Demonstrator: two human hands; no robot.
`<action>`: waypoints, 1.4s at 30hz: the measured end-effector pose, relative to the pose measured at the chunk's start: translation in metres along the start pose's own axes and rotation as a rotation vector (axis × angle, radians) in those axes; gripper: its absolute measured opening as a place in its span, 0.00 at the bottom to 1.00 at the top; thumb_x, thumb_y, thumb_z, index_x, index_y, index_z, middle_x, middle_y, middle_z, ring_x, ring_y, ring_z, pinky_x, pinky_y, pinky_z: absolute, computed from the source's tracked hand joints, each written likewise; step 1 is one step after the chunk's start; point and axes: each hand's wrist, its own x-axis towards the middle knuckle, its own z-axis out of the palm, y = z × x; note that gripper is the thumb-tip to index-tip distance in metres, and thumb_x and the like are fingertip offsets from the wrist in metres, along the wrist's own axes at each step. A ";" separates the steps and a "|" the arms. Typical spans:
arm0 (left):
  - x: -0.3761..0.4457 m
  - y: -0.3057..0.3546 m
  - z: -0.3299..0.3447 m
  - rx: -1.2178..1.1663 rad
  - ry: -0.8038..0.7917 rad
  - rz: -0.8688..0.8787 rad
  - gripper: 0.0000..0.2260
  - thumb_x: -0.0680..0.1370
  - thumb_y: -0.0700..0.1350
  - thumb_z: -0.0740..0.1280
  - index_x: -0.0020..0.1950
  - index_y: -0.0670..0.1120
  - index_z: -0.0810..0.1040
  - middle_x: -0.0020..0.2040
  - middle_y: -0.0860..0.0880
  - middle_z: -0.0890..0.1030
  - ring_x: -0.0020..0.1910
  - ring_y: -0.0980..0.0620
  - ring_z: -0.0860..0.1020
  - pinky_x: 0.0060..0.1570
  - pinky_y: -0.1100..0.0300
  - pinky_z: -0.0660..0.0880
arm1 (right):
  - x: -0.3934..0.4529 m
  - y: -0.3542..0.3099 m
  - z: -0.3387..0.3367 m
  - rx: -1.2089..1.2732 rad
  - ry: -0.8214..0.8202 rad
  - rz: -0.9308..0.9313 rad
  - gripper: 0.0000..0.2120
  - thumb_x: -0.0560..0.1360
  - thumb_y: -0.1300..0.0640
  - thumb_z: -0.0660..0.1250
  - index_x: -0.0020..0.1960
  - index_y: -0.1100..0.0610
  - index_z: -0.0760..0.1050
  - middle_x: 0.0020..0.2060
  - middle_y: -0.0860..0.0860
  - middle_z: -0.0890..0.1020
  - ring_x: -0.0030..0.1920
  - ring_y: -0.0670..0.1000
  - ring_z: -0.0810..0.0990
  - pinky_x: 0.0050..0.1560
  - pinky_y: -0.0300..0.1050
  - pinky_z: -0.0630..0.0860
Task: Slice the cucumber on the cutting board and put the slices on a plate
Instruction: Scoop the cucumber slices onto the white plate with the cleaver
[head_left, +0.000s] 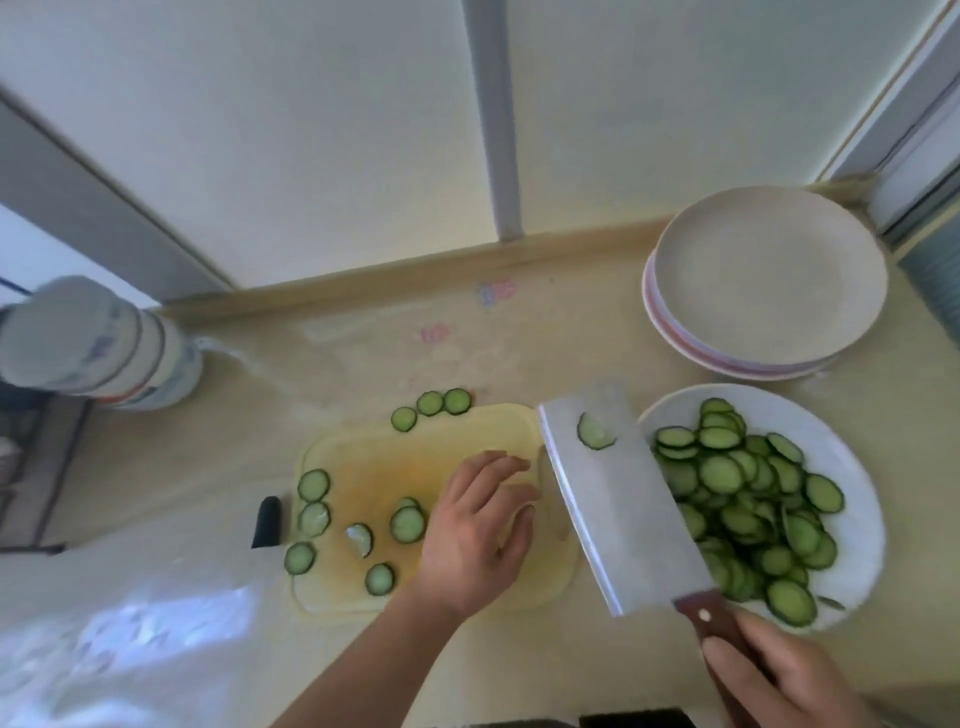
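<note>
Gripping the wooden handle of a broad cleaver (610, 499), the right hand (779, 675) sits at the lower right of the frame with its fingers (727, 656) clenched around the handle. The blade slants from the handle up toward the middle of the frame, its flat side facing the camera, and one cucumber slice (596, 431) clings to it near the far end. The blade partly covers the left edge of a white plate (860, 499) at the right of the frame, which carries a thick heap of cucumber slices (748, 499).

Left of the blade, the left hand (480, 535) lies palm down over the right part of a pale yellow cutting board (363, 457) at the centre of the frame, its fingers (511, 462) loosely spread and released, grasping nothing that shows. Loose slices (407, 524) lie scattered on the left half of the board, and three more (430, 403) lie along its far edge, partly on the table (234, 467). A small dark object (266, 521) rests on the table just beside the board's left edge; what it is cannot be told.

Above the heaped plate, at the upper right, stands a stack of empty plates (769, 275). A stack of patterned bowls (88, 343), seen tilted by the wide lens, stands at the far left of the table.
</note>
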 end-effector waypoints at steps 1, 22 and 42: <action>-0.014 -0.010 -0.011 0.041 0.010 -0.032 0.05 0.80 0.41 0.66 0.55 0.46 0.78 0.61 0.45 0.80 0.64 0.41 0.76 0.58 0.44 0.76 | -0.002 -0.016 0.001 -0.024 -0.121 -0.051 0.14 0.74 0.45 0.64 0.57 0.32 0.78 0.52 0.36 0.84 0.50 0.33 0.81 0.50 0.27 0.76; -0.092 -0.098 -0.093 0.299 -0.054 -0.538 0.28 0.83 0.57 0.55 0.75 0.38 0.70 0.78 0.42 0.68 0.78 0.44 0.62 0.77 0.57 0.53 | -0.003 -0.041 0.131 -0.354 -0.074 -0.065 0.52 0.61 0.16 0.40 0.51 0.56 0.81 0.44 0.54 0.86 0.50 0.54 0.83 0.47 0.46 0.75; -0.092 -0.084 -0.078 0.156 0.044 -0.569 0.28 0.85 0.58 0.52 0.80 0.41 0.64 0.82 0.46 0.58 0.82 0.46 0.54 0.79 0.45 0.55 | 0.002 -0.101 0.213 -0.629 -0.439 -0.268 0.19 0.81 0.38 0.48 0.36 0.46 0.56 0.34 0.47 0.75 0.45 0.52 0.82 0.40 0.45 0.68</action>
